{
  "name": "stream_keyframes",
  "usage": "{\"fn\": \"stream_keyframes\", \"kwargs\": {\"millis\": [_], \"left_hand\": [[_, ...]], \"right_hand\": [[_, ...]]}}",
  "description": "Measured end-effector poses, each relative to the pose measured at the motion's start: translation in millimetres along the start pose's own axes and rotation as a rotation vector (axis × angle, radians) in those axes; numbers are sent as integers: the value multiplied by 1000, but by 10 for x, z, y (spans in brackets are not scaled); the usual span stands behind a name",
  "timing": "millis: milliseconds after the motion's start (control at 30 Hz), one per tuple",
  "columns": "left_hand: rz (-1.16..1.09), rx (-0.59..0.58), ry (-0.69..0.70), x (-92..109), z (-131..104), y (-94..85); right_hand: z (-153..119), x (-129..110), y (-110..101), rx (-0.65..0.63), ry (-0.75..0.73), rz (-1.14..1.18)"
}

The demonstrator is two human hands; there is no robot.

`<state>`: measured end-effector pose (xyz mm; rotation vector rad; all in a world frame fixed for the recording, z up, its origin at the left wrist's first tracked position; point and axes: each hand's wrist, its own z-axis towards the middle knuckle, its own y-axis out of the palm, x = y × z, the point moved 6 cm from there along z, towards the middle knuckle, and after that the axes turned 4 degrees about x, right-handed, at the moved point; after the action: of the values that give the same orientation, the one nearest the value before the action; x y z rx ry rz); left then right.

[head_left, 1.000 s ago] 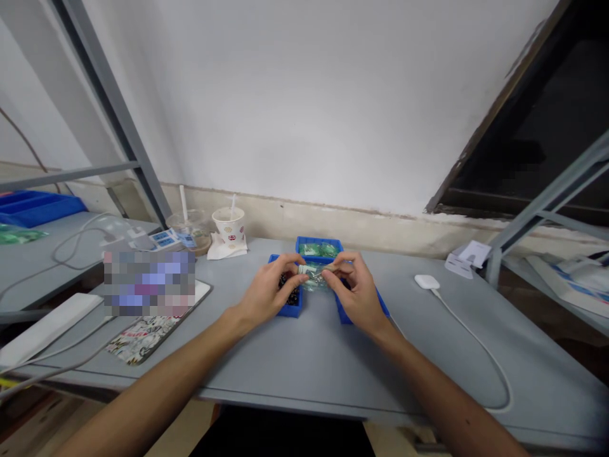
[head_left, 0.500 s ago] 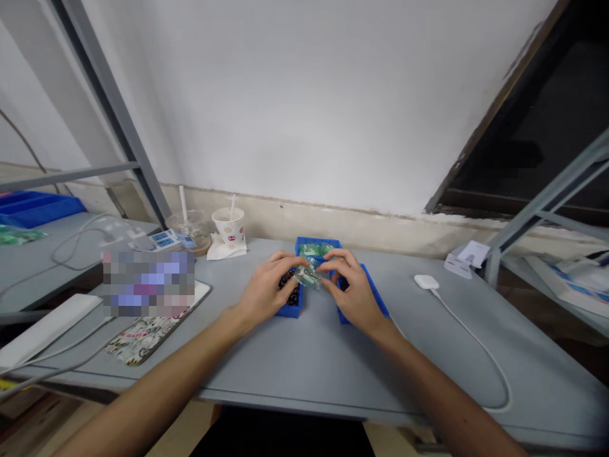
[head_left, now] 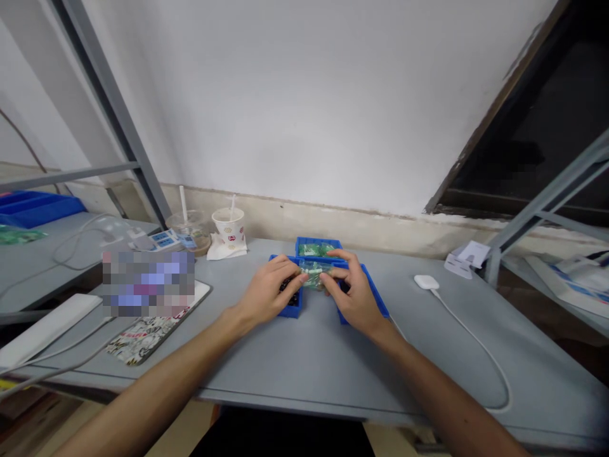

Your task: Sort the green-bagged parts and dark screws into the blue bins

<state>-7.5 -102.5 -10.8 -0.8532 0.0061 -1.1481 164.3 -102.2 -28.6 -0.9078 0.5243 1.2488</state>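
Note:
A small clear plastic bag (head_left: pixel 314 273) with greenish and white contents is stretched between my two hands. My left hand (head_left: pixel 272 287) pinches its left side, over a blue bin (head_left: pixel 290 311) of small black parts. My right hand (head_left: pixel 353 291) pinches its right side, over another blue bin (head_left: pixel 375 289) whose contents are mostly hidden by the hand. Just behind the bag, a third blue bin (head_left: pixel 318 241) holds green packets (head_left: pixel 316 249).
Left on the grey table (head_left: pixel 304 374) are a patterned tablet case (head_left: pixel 147 333), a paper cup (head_left: pixel 228 227), a clear plastic cup (head_left: pixel 193 231) and a white power strip (head_left: pixel 50 327). A white earbud case (head_left: pixel 425 283) with a cable lies right.
The bag is now spread flatter between my hands. My left fingers have closed lower on its edge, and my right thumb and fingers have shifted their hold slightly.

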Motion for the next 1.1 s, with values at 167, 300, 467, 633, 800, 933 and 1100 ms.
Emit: {"fn": "stream_keyframes", "kwargs": {"millis": [167,300,467,633,800,933,1100], "left_hand": [[-2,-5,5,-4,-4,0],[16,13,-25,-59,-9,-24],[47,59,-47,-97,-3,-67],[32,82,-71,-107,-18,-75],[37,82,-67,-104,-21,-79],[103,102,-24,-121,-1,-118],[305,117,55,-230,1,-164]], "right_hand": [[-9,-21,-6,7,-10,-24],[154,11,-198,120,22,17],[706,201,-284,0,89,-5],[1179,496,4,-247,97,-434],[1317,710,263,-381,20,-770],[1299,765,313,-420,-28,-892],[1275,730,278,-409,-61,-989]]}}
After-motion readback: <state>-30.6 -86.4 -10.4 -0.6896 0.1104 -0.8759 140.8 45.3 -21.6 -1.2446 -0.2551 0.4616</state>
